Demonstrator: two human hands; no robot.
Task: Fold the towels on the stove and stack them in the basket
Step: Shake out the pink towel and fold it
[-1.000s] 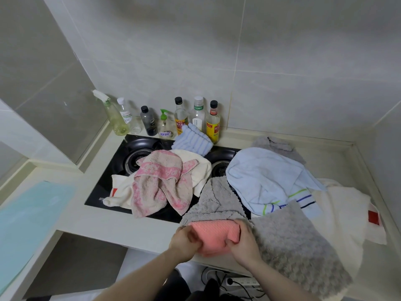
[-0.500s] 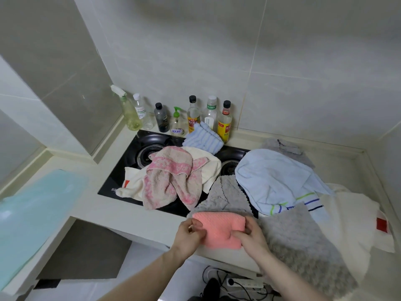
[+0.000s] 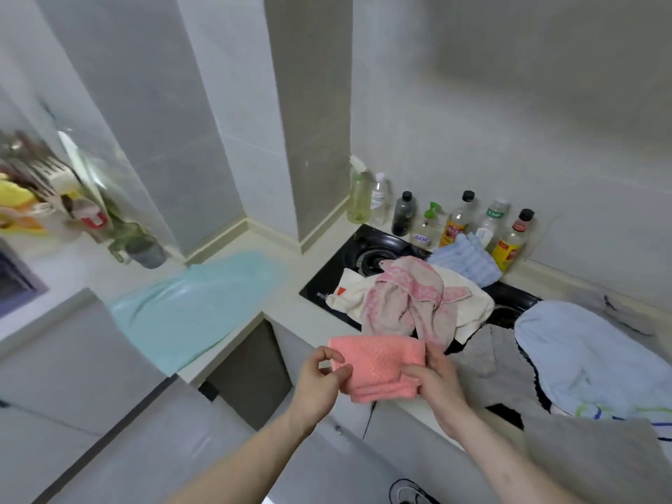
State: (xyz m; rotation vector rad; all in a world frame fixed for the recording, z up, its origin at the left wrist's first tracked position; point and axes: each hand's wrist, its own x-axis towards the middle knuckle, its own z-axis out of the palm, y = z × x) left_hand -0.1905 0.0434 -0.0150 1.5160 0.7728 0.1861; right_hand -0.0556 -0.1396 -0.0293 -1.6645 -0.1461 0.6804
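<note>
Between the two hands, in front of the counter edge, a folded pink towel (image 3: 381,365) is held in the air. The right hand (image 3: 434,376) curls round its right edge, thumb on top. The left hand (image 3: 322,376) pinches its left edge between thumb and fingertips. Just beyond it, on the black stove (image 3: 338,271), lie a pink-and-beige towel (image 3: 407,300) over a cream towel (image 3: 469,307), with a grey towel (image 3: 483,354) and a light blue towel (image 3: 582,354) to the right. Bottles (image 3: 458,223) line the wall behind.
</note>
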